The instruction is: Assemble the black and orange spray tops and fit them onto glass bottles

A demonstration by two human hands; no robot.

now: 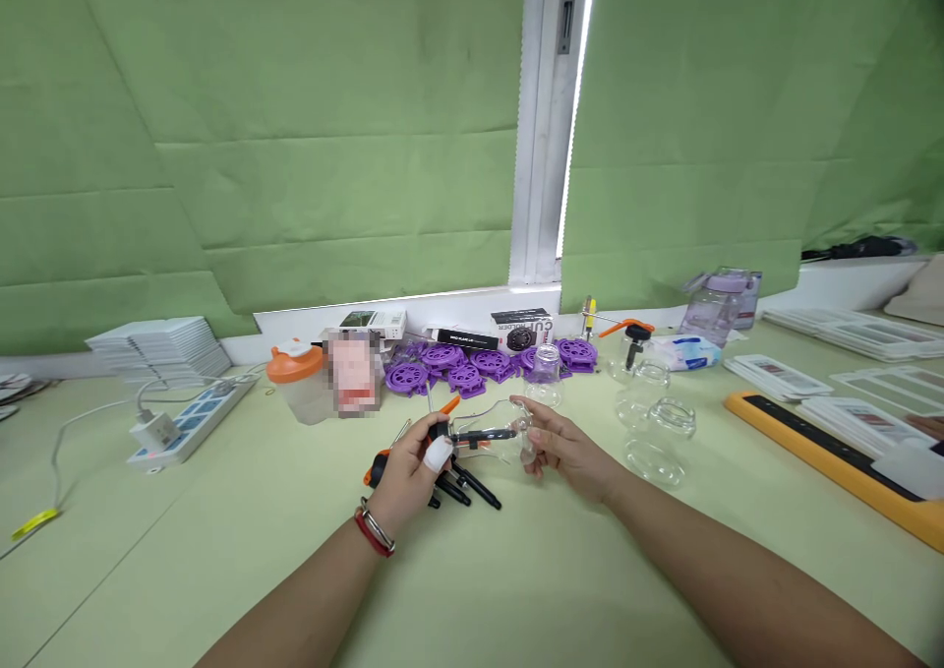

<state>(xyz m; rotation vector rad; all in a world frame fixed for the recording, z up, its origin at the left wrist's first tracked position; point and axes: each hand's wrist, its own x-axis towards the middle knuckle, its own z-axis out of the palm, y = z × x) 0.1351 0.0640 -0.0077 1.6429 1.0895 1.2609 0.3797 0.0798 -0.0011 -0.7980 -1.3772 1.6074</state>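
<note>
My left hand (414,471), its thumb wrapped in white, grips a pump top by its black cap; an orange part shows above the fingers. The pump top's black tube (487,436) points right, inside a clear glass jar (483,420) lying sideways in the air. My right hand (564,449) is closed around the jar's far end. Below and behind my left hand, several black tubes (478,483) with orange parts lie on the table. Whether the cap touches the jar's mouth is hidden by my fingers.
Clear jars (655,463) stand to the right, near a jar with a black-and-orange top (632,348). Purple wheel-like parts (466,378) line the back. An orange-lidded cup (299,383) and a power strip (193,422) are left; an orange-and-black paper trimmer (826,461) is right.
</note>
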